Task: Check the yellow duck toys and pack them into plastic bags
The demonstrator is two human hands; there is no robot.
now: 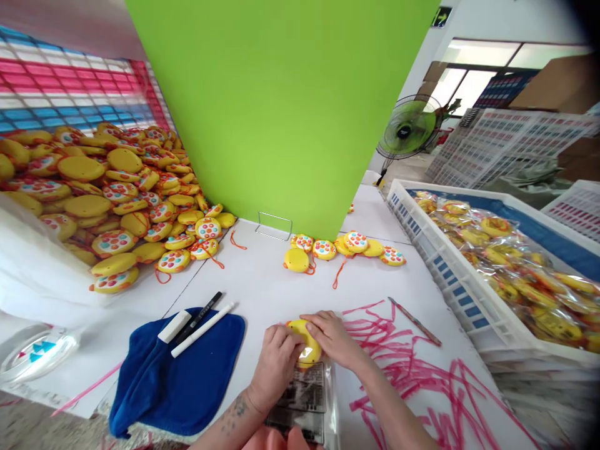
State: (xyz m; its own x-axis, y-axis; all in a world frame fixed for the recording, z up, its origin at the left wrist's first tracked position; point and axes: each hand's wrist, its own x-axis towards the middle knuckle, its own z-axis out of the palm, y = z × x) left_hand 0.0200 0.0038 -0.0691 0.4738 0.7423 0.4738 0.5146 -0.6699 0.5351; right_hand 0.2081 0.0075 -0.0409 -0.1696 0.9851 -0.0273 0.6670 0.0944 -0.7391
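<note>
Between my hands lies a yellow duck-shaped toy (309, 351), its plain back facing up. My left hand (280, 350) grips its left side with curled fingers. Across its upper right edge rest the fingers of my right hand (330, 334), which also touch it. Just below the toy, a stack of clear plastic bags with black print (307, 400) lies near the table edge. Whether the toy is partly inside a bag I cannot tell. To the left, a blue cloth (187, 387) carries a black marker (199, 317), a white pen (202, 329) and a white block (174, 327).
A large heap of yellow toys (135, 206) fills the left side. Several more toys (323, 249) lie by the green panel (276, 112). At right stands a white crate (450, 300) of bagged toys (497, 250). A thin craft knife (415, 321) lies near pink scribbles. Behind is a fan (404, 132).
</note>
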